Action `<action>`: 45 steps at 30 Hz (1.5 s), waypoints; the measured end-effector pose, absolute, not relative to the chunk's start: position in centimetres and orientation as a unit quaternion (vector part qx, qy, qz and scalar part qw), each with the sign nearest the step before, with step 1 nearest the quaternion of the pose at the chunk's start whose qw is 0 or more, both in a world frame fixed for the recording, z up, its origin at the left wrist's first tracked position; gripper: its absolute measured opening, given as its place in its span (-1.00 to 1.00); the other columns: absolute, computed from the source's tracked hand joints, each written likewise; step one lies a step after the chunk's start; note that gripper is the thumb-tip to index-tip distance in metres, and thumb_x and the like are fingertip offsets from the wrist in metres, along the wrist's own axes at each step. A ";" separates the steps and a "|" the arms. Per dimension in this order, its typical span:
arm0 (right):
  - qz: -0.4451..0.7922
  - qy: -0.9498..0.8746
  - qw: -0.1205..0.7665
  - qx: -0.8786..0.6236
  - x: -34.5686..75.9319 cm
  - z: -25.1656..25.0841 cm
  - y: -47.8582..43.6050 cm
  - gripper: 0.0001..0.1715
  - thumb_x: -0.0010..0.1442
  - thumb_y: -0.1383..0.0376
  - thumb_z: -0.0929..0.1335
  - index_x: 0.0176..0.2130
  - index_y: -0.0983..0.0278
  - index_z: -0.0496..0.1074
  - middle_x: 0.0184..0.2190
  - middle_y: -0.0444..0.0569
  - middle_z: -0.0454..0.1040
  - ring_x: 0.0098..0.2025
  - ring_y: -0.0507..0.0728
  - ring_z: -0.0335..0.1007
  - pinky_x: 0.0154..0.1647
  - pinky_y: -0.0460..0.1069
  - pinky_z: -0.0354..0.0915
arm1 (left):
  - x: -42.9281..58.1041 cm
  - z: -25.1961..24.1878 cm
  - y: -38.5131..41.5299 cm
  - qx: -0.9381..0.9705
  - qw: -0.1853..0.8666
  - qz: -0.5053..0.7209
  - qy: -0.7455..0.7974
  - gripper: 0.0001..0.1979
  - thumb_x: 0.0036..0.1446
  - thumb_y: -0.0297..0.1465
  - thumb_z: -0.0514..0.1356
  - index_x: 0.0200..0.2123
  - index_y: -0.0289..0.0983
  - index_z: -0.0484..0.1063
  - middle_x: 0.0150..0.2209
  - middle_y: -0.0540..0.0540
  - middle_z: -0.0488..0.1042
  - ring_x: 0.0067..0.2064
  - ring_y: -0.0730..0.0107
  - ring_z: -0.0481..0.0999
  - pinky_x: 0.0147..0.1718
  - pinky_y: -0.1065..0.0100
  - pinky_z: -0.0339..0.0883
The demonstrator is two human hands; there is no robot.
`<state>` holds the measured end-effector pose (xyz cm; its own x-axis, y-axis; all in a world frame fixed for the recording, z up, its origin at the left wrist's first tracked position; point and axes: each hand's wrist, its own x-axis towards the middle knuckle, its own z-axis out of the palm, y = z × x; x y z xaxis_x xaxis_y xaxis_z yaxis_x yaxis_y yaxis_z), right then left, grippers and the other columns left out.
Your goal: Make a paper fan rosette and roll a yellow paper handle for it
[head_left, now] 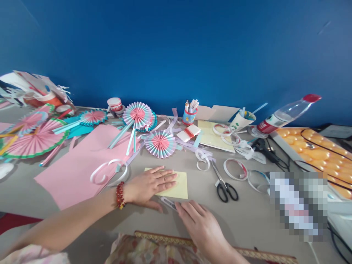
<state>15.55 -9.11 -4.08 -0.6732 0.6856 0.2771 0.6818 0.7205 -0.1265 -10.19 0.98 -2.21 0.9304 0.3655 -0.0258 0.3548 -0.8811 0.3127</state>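
Observation:
My left hand lies flat with its fingers spread on a pale yellow sheet of paper, a red bead bracelet at its wrist. Its thumb rests on the grey table below the sheet. Close by, my right hand has its fingers curled over a slim white utility knife. Only the slotted end of the knife shows, just below the sheet's lower edge; the rest is hidden under the fingers. Black-handled scissors lie to the right of the sheet. Pink paper spreads out on the left.
Folded paper rosettes and curled white strips lie behind my hands. A pencil cup, a paper cup and a tilted-looking plastic bottle stand near the blue wall. A glue gun and cables lie at right.

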 end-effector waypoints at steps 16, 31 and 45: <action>-0.005 -0.907 0.161 -0.389 15.1 -4.2 -9.0 -0.59 0.20 0.53 0.29 0.05 0.34 0.37 -0.21 -0.03 0.52 -0.24 0.15 0.38 -0.32 0.02 0.23 | -11.9 -1.8 3.3 0.933 0.267 0.087 0.223 -0.49 0.44 -0.24 -0.12 0.39 -0.15 -0.06 0.39 -0.07 0.08 0.40 0.30 0.02 0.38 0.17 -0.17; 0.014 -0.917 0.131 -0.377 14.9 -4.3 -9.1 -0.52 0.19 0.44 0.31 0.12 0.34 0.32 -0.15 0.04 0.51 -0.17 0.18 0.40 -0.26 0.02 0.31 | -11.9 -3.3 3.3 0.976 0.117 0.041 0.180 -0.45 0.41 -0.23 -0.04 0.39 -0.17 -0.06 0.41 -0.11 0.00 0.42 0.25 -0.05 0.39 0.08 -0.26; 0.000 -0.924 0.154 -0.350 14.3 -4.3 -8.5 -0.63 0.24 0.49 0.30 0.05 0.36 0.36 -0.23 0.01 0.50 -0.24 0.13 0.40 -0.34 -0.01 0.29 | -11.8 -3.2 3.4 0.976 0.117 0.019 0.185 -0.46 0.42 -0.22 -0.07 0.39 -0.19 -0.04 0.41 -0.10 -0.04 0.43 0.27 -0.10 0.39 0.11 -0.30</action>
<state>14.31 -8.53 -4.25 -0.7080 0.6464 0.2845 0.6462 0.7554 -0.1083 -11.84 3.40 -3.24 0.9310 0.3650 -0.0063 0.3561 -0.9041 0.2362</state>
